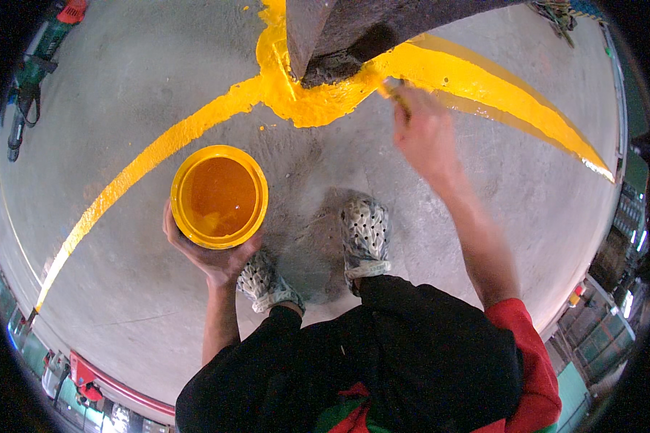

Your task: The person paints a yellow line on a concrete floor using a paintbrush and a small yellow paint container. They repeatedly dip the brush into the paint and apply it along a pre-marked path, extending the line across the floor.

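In my left hand (220, 261) rests a round yellow paint bucket (261, 198), gripped from below and the side, its open top facing up. Orange-yellow paint (222, 195) shows inside it. My right hand (427, 133), blurred by motion, is closed around a paintbrush (397, 94) by its handle. The brush end is at the edge of a wide yellow painted band (458, 71) on the floor, just right of a dark metal post base (332, 68). Wet-looking yellow paint (310, 108) surrounds the near side of that base.
A thinner yellow line (148, 155) curves away to the left across the grey concrete floor (144, 289). A green and red power tool (43, 58) lies at the far left. My patterned clogs (366, 231) stand between the bucket and my right arm. Cords (556, 18) lie far right.
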